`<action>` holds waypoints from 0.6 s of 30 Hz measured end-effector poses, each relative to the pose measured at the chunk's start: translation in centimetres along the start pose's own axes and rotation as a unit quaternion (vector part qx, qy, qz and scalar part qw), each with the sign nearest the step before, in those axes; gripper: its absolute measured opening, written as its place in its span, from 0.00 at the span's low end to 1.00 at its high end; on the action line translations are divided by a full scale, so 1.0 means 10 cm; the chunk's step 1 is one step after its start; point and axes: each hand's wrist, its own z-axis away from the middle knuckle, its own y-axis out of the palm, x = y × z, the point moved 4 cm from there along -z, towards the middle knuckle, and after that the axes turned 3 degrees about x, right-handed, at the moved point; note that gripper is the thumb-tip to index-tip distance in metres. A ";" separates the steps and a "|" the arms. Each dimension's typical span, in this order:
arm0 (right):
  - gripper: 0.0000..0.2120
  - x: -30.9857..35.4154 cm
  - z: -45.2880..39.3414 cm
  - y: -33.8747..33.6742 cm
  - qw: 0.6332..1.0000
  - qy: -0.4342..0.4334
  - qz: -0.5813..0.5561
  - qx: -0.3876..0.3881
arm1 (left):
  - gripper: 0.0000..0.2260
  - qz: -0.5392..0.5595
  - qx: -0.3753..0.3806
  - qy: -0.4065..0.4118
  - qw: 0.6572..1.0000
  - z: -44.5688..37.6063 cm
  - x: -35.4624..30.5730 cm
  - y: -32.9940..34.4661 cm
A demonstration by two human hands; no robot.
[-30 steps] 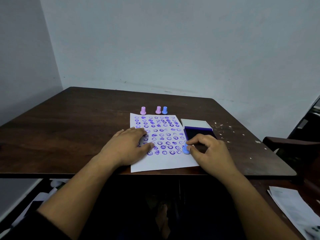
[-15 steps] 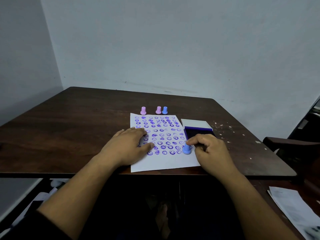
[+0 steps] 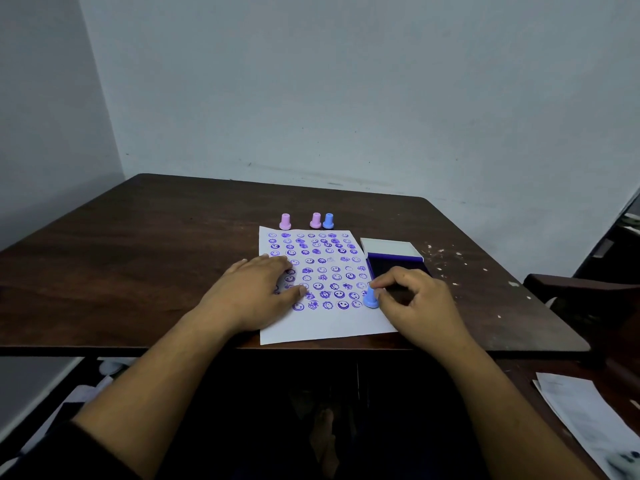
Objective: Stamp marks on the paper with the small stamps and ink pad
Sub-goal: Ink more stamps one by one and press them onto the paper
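A white paper (image 3: 332, 323) covered with several rows of purple smiley marks lies near the table's front edge. My left hand (image 3: 254, 292) rests flat on its left side, fingers spread. My right hand (image 3: 414, 301) pinches a small blue stamp (image 3: 370, 299) that stands upright on the paper's right edge, at the end of the lowest row. The open ink pad (image 3: 391, 263), with its white lid folded back, sits just right of the paper, partly hidden by my right hand. Two pink stamps (image 3: 285, 221) (image 3: 315, 220) and one blue stamp (image 3: 328, 221) stand beyond the paper's far edge.
The dark wooden table (image 3: 138, 258) has white flecks on its right side. A dark chair arm (image 3: 581, 289) juts in at the right. Loose printed sheets (image 3: 588, 417) lie low at the right. Walls close in behind and to the left.
My right hand brought the tilted blue stamp upright and set it down on the paper's right edge. The left hand has stayed put.
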 end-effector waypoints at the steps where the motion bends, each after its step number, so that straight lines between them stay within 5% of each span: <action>1: 0.05 -0.01 -0.01 0.00 1.000 0.003 0.006 0.004 | 0.32 -0.001 0.002 0.000 1.000 0.00 0.00 0.00; 8: 0.14 -0.08 -0.03 -0.11 0.987 0.067 -0.134 -0.054 | 0.35 0.003 0.004 -0.003 1.000 -0.01 0.00 0.01; 18: 0.13 0.10 -0.60 -0.05 0.984 0.066 -0.159 -0.046 | 0.33 0.005 -0.008 -0.003 1.000 -0.03 0.05 0.04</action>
